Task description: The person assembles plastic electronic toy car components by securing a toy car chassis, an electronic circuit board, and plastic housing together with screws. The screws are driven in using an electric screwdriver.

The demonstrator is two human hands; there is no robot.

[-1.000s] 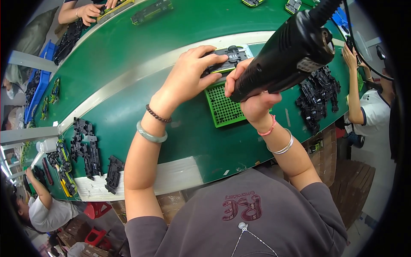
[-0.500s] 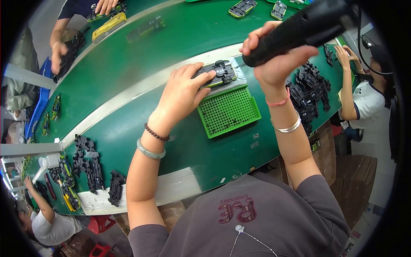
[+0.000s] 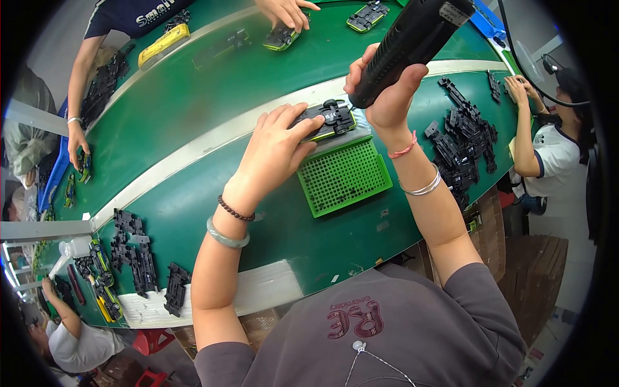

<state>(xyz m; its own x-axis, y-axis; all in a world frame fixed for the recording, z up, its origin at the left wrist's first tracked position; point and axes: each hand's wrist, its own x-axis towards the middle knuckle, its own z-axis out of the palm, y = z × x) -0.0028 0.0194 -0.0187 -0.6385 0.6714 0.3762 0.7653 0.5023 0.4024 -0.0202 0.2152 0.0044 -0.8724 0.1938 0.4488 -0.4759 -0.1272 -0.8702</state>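
An upside-down toy car (image 3: 336,117) lies by the white strip, its black chassis up and yellow-green body edge showing below. My left hand (image 3: 274,145) closes over its left end, fingers and thumb pressing on the chassis. My right hand (image 3: 390,100) is wrapped round a thick black electric screwdriver (image 3: 412,48), held at a slant. Its tip points at the car's right end; whether it touches, I cannot tell. Just nearer to me sits a green perforated tray (image 3: 354,204) with small dark pieces in its holes.
Black chassis parts (image 3: 461,142) are heaped on the right, and more black parts (image 3: 135,255) lie left beside finished-looking cars (image 3: 103,274). Across the table, a co-worker's hand (image 3: 284,13) holds another car (image 3: 282,37). A black cable (image 3: 516,58) hangs at upper right.
My right hand has brought the screwdriver left, its tip now close to the car. My left hand stays on the car. The co-worker's hands have shifted to cars at the far side and left.
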